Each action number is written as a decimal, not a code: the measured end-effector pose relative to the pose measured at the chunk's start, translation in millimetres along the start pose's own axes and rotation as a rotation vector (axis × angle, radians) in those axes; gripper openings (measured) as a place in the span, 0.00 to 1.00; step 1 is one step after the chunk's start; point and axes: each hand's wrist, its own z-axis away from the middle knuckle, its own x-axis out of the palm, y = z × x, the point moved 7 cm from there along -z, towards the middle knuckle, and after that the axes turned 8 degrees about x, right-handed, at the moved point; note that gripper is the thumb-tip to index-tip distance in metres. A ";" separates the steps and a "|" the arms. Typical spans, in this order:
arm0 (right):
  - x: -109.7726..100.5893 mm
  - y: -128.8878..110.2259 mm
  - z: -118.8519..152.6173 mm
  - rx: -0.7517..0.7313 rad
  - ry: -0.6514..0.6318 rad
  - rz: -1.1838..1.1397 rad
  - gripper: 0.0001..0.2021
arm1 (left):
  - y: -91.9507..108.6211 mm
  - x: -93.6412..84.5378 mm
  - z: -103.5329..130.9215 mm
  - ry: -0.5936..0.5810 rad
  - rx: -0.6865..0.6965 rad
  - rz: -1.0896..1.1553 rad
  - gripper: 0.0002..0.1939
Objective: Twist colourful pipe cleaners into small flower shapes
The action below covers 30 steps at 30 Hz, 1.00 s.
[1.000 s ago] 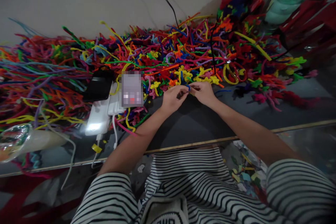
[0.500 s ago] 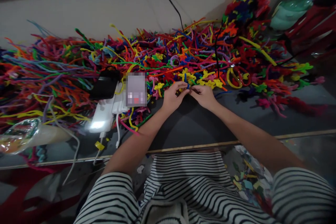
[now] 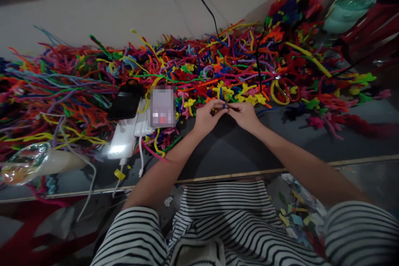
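Thumb and fingers of my left hand (image 3: 207, 118) are pinched on a small blue pipe cleaner (image 3: 224, 107), of which only a short piece shows. From the other side my right hand (image 3: 247, 117) grips it with the fingertips, which nearly meet those of the left. My fingers hide most of its shape. Just beyond the hands lie yellow pipe-cleaner flowers (image 3: 246, 91), at the front of a long heap of coloured pipe cleaners (image 3: 187, 56). Scissors with yellow and red handles (image 3: 279, 92) rest to the right of my right hand.
Left of my hands lie a black phone (image 3: 125, 100), a white power bank (image 3: 122, 138) with a cable, and a blurred-out panel (image 3: 162, 108). A plastic cup (image 3: 46, 162) lies on its side at far left. The dark table's front edge (image 3: 230, 176) runs before me.
My fingertips have shifted slightly around the blue pipe cleaner, and less of it shows above them. The whole view has moved a little to the right.
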 end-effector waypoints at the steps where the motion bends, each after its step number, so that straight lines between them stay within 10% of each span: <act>1: -0.3 1.2 -0.4 0.015 0.016 -0.013 0.14 | -1.2 -0.2 0.1 0.007 -0.010 0.016 0.12; 8: -18.8 18.1 -11.9 0.163 0.288 -0.223 0.10 | 7.0 1.5 4.2 0.037 -0.028 0.111 0.17; 30: -11.4 0.2 3.4 0.010 0.298 -0.166 0.20 | 7.5 2.3 3.9 0.006 -0.007 -0.047 0.14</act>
